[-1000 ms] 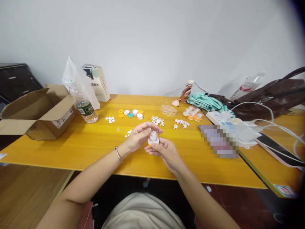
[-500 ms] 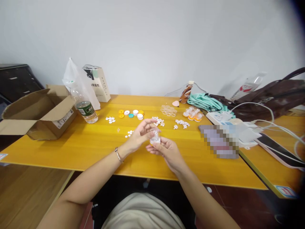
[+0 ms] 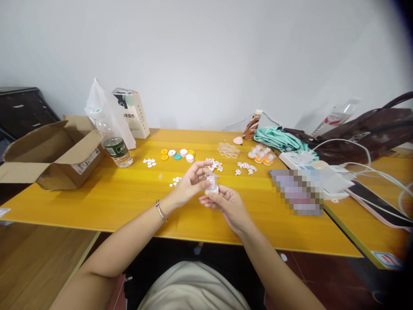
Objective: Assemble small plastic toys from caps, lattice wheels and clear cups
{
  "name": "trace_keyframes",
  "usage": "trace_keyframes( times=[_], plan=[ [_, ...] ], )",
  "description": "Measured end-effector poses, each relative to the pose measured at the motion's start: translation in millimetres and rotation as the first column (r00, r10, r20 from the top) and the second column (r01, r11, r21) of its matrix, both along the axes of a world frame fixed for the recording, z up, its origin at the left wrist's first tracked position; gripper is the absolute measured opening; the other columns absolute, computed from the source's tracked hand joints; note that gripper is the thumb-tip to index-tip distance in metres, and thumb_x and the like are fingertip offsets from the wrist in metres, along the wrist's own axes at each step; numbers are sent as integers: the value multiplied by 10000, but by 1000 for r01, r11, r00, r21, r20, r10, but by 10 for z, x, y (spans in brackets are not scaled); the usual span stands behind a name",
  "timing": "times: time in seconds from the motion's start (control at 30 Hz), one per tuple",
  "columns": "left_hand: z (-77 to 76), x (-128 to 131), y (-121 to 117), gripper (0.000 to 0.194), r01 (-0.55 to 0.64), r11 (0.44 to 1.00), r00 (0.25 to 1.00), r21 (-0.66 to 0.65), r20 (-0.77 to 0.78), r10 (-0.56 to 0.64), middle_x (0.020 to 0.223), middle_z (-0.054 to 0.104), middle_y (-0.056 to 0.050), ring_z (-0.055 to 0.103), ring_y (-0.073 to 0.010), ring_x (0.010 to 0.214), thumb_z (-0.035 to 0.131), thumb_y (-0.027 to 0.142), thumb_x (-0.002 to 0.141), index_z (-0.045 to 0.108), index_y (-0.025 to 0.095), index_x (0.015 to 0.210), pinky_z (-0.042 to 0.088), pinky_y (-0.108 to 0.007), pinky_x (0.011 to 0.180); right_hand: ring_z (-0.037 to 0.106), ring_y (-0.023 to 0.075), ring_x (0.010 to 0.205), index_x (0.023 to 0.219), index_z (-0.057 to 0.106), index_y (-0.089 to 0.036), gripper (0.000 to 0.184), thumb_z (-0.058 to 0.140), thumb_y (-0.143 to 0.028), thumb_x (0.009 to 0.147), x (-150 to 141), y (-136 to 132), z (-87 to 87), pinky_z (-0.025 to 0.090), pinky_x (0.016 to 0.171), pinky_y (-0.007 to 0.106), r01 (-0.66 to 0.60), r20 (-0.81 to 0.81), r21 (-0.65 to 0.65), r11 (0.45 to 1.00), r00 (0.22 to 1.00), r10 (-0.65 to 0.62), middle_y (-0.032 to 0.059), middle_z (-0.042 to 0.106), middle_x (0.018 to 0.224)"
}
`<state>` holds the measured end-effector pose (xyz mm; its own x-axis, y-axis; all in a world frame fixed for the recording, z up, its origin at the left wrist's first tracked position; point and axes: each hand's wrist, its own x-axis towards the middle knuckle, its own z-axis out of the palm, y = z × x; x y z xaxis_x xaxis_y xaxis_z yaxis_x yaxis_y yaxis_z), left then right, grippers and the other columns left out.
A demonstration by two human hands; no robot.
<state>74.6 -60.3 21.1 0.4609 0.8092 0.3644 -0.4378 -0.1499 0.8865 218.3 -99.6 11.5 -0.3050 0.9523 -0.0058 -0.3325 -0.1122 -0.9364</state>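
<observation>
My right hand (image 3: 227,202) grips a small clear plastic piece with a white and orange base (image 3: 212,185) by its lower part, above the table's front half. Against the clear upper part rest the thumb and fingers of my left hand (image 3: 192,178), closed round it from the left and behind. The piece tilts slightly, and fingers hide some of it. Just behind my hands lie white openwork plastic pieces (image 3: 214,164). Small white discs (image 3: 175,181) are left of my left hand. Similar clear pieces with orange bases (image 3: 263,155) stand farther back on the right.
Orange, white and blue round caps (image 3: 177,154) and clear rings (image 3: 228,150) lie toward the back. An open cardboard box (image 3: 61,155) and a water bottle (image 3: 114,144) stand left. A coffee bottle (image 3: 251,125), a green cloth (image 3: 280,140) and a power strip with cables (image 3: 300,160) are right.
The clear piece has shifted slightly right and tilted a little between my hands. Both hands keep nearly the same position, still on it.
</observation>
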Motion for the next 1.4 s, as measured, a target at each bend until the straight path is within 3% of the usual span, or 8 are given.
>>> trace_keyframes(
  times=[0.13, 0.27, 0.4, 0.53, 0.7, 0.9, 1.07, 1.4],
  plan=[
    [-2, -3, 9, 576, 114, 993, 993, -33, -22, -114, 1118, 572, -125, 526, -235, 1061, 643, 393, 742, 409, 212, 1236, 392, -351, 880, 666, 111, 646, 841, 658, -158, 210, 695, -294, 685, 6, 1, 3, 526, 669, 222, -7, -23, -9, 1000, 1000, 7, 34, 718, 737],
    [-8, 5, 14, 554, 1, 999, 1000, 34, -11, 0, 1091, 575, -106, 495, -236, 1097, 726, 348, 662, 479, 199, 1135, 391, -312, 870, 662, 99, 631, 852, 662, -161, 221, 703, -293, 680, 13, 11, -9, 519, 657, 204, -11, -30, 1, 1000, 999, 11, 24, 716, 719],
    [-18, 12, 7, 483, 80, 996, 997, -31, -3, -80, 1092, 576, -118, 528, -216, 1041, 585, 403, 789, 425, 203, 1199, 395, -327, 851, 668, 106, 640, 824, 658, -159, 206, 692, -310, 688, 19, 18, -23, 520, 658, 208, -40, -59, -25, 999, 998, 38, 36, 719, 731],
    [-25, 16, 6, 527, -43, 997, 999, 62, 2, 43, 1029, 580, -83, 526, -200, 1024, 707, 348, 685, 469, 198, 1131, 406, -283, 827, 669, 119, 638, 821, 655, -150, 214, 707, -292, 671, 13, 12, -30, 526, 662, 228, -27, -23, -1, 1000, 999, 27, 36, 715, 711],
    [8, -6, 2, 483, 36, 999, 999, 31, -6, -36, 1021, 600, -102, 564, -192, 935, 607, 382, 775, 433, 205, 1190, 419, -305, 796, 671, 116, 642, 832, 651, -156, 208, 693, -299, 687, 11, 5, -21, 526, 654, 221, -30, -39, 1, 1000, 999, 31, 43, 720, 730],
    [13, -4, 22, 211, -79, 994, 967, 70, -236, 93, 870, 615, -61, 561, -134, 765, 677, 306, 713, 611, 125, 799, 430, -253, 724, 669, 136, 617, 815, 656, -152, 202, 684, -305, 687, -10, 22, -36, 541, 647, 266, 48, 32, 64, 997, 998, -50, 42, 716, 706],
    [12, -2, -13, 182, -134, 977, 957, 165, -234, 171, 840, 638, -68, 576, -174, 844, 636, 309, 743, 635, 126, 742, 430, -291, 793, 665, 138, 563, 719, 645, -142, 209, 670, -346, 679, -61, -4, -58, 537, 596, 252, 13, -16, 21, 1000, 1000, -12, 53, 714, 651],
    [46, -59, 6, 286, 6, 991, 953, 137, -300, 36, 941, 654, -94, 585, -207, 898, 625, 395, 741, 677, 139, 856, 437, -307, 807, 649, 128, 519, 684, 644, -145, 268, 690, -405, 637, -81, 3, -131, 508, 515, 210, -33, -138, -34, 999, 990, 28, 52, 709, 630]
  ],
)
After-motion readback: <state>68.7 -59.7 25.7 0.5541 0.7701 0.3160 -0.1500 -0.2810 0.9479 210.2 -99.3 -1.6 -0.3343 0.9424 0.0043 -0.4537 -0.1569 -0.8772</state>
